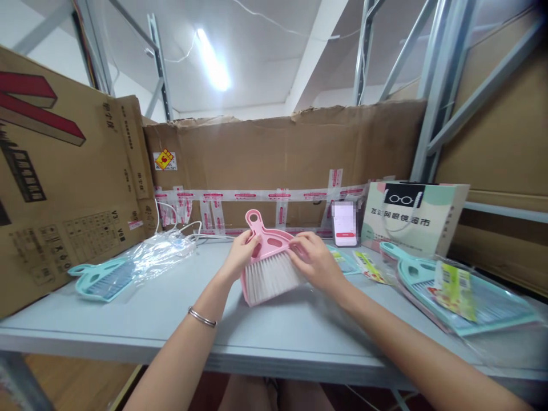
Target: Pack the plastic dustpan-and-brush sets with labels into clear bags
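Note:
A pink hand brush (274,274) with white bristles is held up over the middle of the table, its bristles pointing down. A pink dustpan (250,299) lies behind it, its edge showing at the lower left of the bristles. My left hand (240,254) grips the brush and dustpan near the handle, thumb on the front. The fingers of my right hand (314,260) are closed on the right end of the brush head. Whether those fingers also touch the dustpan is hidden.
On the left lie a turquoise dustpan set (105,279) and crumpled clear plastic (165,251). Packed turquoise sets (483,302) lie on the right. A phone (345,222) and a paper bag (415,217) stand at the back. Cardboard (257,154) walls the grey table (171,314).

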### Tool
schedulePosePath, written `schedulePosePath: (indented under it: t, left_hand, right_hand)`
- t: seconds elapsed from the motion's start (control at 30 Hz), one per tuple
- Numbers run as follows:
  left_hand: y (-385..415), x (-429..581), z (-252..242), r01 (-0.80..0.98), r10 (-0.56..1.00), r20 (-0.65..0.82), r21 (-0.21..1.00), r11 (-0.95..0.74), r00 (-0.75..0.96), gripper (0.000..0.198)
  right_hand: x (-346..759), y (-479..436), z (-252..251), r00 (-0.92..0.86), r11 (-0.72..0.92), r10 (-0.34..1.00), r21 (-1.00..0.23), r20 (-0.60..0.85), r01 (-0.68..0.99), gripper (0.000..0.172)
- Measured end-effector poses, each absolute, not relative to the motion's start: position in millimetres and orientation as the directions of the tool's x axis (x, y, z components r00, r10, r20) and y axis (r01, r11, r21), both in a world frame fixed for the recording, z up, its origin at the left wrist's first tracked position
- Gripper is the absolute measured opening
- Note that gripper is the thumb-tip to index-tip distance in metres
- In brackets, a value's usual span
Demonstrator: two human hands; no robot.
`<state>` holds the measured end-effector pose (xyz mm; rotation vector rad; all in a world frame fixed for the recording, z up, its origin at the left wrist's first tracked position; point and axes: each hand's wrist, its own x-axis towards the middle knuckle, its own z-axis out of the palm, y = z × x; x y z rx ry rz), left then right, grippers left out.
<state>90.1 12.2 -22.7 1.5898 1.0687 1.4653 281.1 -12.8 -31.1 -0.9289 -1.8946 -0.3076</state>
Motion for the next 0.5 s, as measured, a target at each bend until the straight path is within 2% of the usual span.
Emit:
schedulePosePath:
  t: [0.13,0.2,0.27,0.33,0.4,0.5]
  left_hand:
    - [4,96,-22,-0.099,0.929,0.368,0.927,-0.362,0.048,0.026]
    - [0,101,-21,-0.183,0.93,0.359,0.922,-0.342,0.072,0.03]
    - [-7,105,-18,-0.237,0.929,0.356,0.916,-0.325,0.101,0.034]
    - [-16,108,-13,-0.26,0.925,0.357,0.913,-0.315,0.133,0.035]
    - [-26,107,-8,-0.277,0.911,0.355,0.915,-0.292,0.211,0.036]
    - [-34,98,-1,-0.282,0.828,0.365,0.923,-0.261,0.425,0.04]
  right_hand:
    - [243,-13,-29,-0.224,0.576,0.376,-0.037,0.899,0.816,0.021]
    - [237,-13,-32,-0.235,0.599,0.402,-0.06,0.885,0.799,0.021]
    - [236,-13,-33,-0.187,0.628,0.484,-0.19,0.855,0.755,0.023]
    - [235,-16,-32,-0.11,0.656,0.582,-0.385,0.806,0.649,0.027]
    - [236,-22,-27,-0.092,0.698,0.652,-0.548,0.753,0.461,0.03]
    - [236,-34,-19,-0.165,0.72,0.694,-0.675,0.701,0.158,0.029]
